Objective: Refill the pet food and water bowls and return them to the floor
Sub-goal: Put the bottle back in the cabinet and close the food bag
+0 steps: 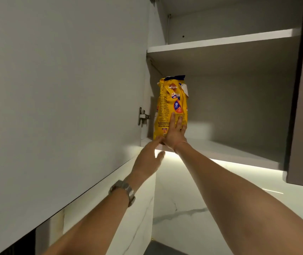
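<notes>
open wall cabinet, marble backsplash, under-cabinet light

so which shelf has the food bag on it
The lower shelf, where the yellow food bag stands at its left end under the right hand; the upper shelf shows nothing.

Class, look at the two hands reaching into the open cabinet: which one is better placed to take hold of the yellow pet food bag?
Right. The right hand already lies flat against the yellow pet food bag; the left hand sits lower, at the shelf edge.

One yellow food bag, two shelves, one wristwatch, two hands.
</notes>
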